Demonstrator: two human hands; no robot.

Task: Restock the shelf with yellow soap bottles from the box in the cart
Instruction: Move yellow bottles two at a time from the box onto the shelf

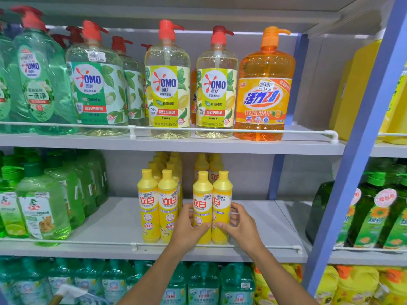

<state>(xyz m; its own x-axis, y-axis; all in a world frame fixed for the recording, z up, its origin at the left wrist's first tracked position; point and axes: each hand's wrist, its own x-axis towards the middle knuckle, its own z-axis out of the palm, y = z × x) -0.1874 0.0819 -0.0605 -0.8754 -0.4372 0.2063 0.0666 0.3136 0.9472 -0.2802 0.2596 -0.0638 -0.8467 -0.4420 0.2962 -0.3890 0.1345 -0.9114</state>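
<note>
While both hands bear on one pair of yellow bottles at the shelf front, the placement appears to be in its squaring-up stage. The left hand (187,227) wraps the left bottle (202,208) of the pair, thumb across its lower label and fingers curled round its far side, grasping it. The right hand (241,225) does likewise with the right bottle (222,205): thumb on the front of the label, fingertips (234,209) hooked round the outer flank. Neither hand is slack; both are closed on their bottles.

The two bottles stand upright and touching each other between the two thumbs, on the middle shelf (253,216), just behind the wire rail (110,242). Whether their bases rest fully on the shelf cannot be told, as the palms hide them. Holding one in each hand, pressed together, looks intended to seat them as a unit and keep labels facing out.

Just beyond the left knuckles stands another front pair (157,205), apart from the held pair by a narrow gap. Behind each pair, further yellow bottles (204,164) run back in rows, so the held pair likely caps its row at the rail line.

To the outside of the right fingers the shelf is bare, leaving room for further rows. The box and cart cannot be made out with certainty; only an indistinct object shows at the lower left edge
</note>
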